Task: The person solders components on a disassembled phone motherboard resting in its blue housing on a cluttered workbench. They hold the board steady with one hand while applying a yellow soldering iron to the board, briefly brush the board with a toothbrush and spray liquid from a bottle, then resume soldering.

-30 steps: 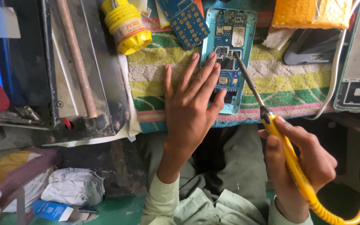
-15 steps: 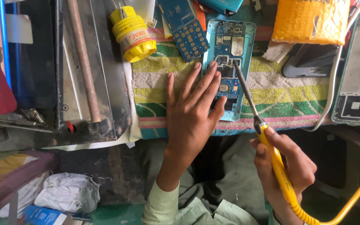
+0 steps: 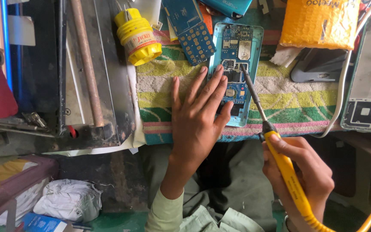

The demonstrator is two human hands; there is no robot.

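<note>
Opened phone [image 3: 237,56] laid on mat [image 3: 280,96], left hand [image 3: 198,118] spread flat over its near left part. Soldering iron [image 3: 280,159] held in right hand [image 3: 308,176] at phone's right, tip set on board. Bottle [image 3: 137,36] placed left of phone, padded envelope [image 3: 320,23] right.

1. The soldering iron [image 3: 280,161] has a glossy yellow plastic handle and a dull metal shaft.
2. The opened phone [image 3: 237,64] shows a matt blue circuit board in a smooth plastic frame.
3. The striped towel [image 3: 297,103] beneath is rough woven cloth.
4. At ten o'clock, the yellow bottle [image 3: 137,36] is ribbed, shiny plastic.
</note>
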